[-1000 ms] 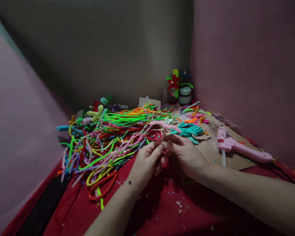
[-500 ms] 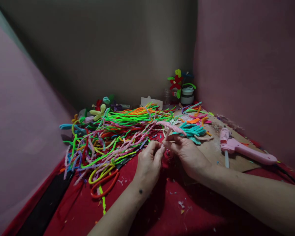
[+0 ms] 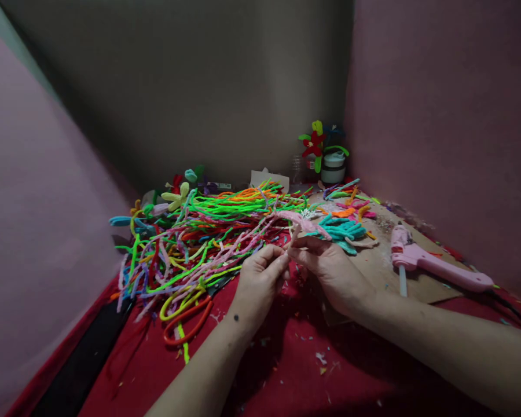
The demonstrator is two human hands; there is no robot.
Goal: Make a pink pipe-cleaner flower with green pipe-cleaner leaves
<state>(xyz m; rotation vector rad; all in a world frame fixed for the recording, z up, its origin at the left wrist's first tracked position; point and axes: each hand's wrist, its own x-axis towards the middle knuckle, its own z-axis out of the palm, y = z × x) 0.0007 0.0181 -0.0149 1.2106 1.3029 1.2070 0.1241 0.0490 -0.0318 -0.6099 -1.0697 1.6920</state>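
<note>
Between my two hands stands a pink pipe-cleaner flower [image 3: 301, 219], its fuzzy petals spread at the top and small white tips at its centre. My left hand [image 3: 263, 278] pinches the lower end of its stem between thumb and forefinger. Close against it, my right hand [image 3: 330, 269] also has thumb and fingers closed on the stem, just to the right. The stem's bottom end is hidden by my fingers. Behind my left hand spreads a heap of coloured pipe cleaners [image 3: 226, 231]. Past my right hand lie bundled teal pipe cleaners [image 3: 341, 230].
A pink glue gun [image 3: 438, 267] with a clear glue stick lies on brown cardboard [image 3: 375, 269] at the right. Red-handled scissors [image 3: 189, 330] stick out of the heap. A red flower [image 3: 313, 143] and a lidded cup [image 3: 333, 168] stand at the back. Scraps dot the red cloth [image 3: 295, 370].
The flower's head has turned a little between my fingers and its white tips sit slightly lower. Both hands keep their pinch. The whole view has shifted slightly.
</note>
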